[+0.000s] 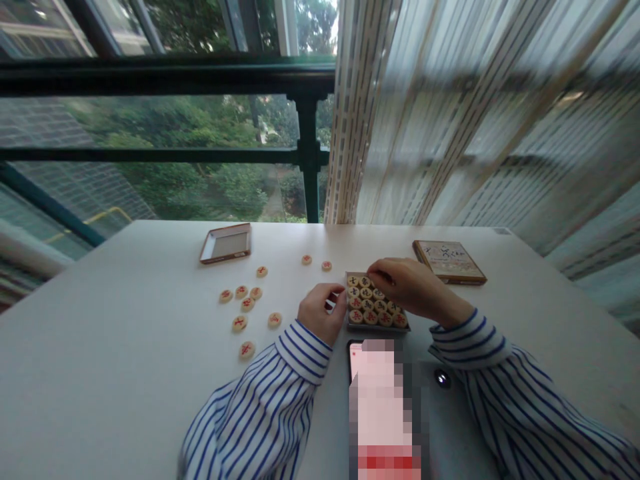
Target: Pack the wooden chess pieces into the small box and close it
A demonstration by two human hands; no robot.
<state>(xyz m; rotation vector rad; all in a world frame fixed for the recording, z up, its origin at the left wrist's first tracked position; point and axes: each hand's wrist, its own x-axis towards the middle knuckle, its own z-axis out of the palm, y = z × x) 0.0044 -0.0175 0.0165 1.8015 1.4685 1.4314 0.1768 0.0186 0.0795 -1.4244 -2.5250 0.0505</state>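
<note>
Nearest me, a phone (385,407) lies on the white table (125,373), most of it masked by coarse blocks, with a small dark shiny object (443,379) to its right. Just beyond the phone sits the open box (377,327), packed with round game pieces (370,317); its near row shows red characters, and dark ones show farther back. I see the left hand (321,312) at the box's left edge, thumb and forefinger curved together with a gap behind the tips; I can't tell if they grip the edge. The right hand (417,287) reaches over the box's far side, fingers bunched downward; whether they pinch a piece I can't tell. Ten loose red-marked pieces (275,319) are scattered to the left and beyond. Farther off, an open shallow tray (225,243) lies left, a printed lid (450,261) right. Beyond the table stand a dark green railing (310,157) and a striped curtain (425,120).
</note>
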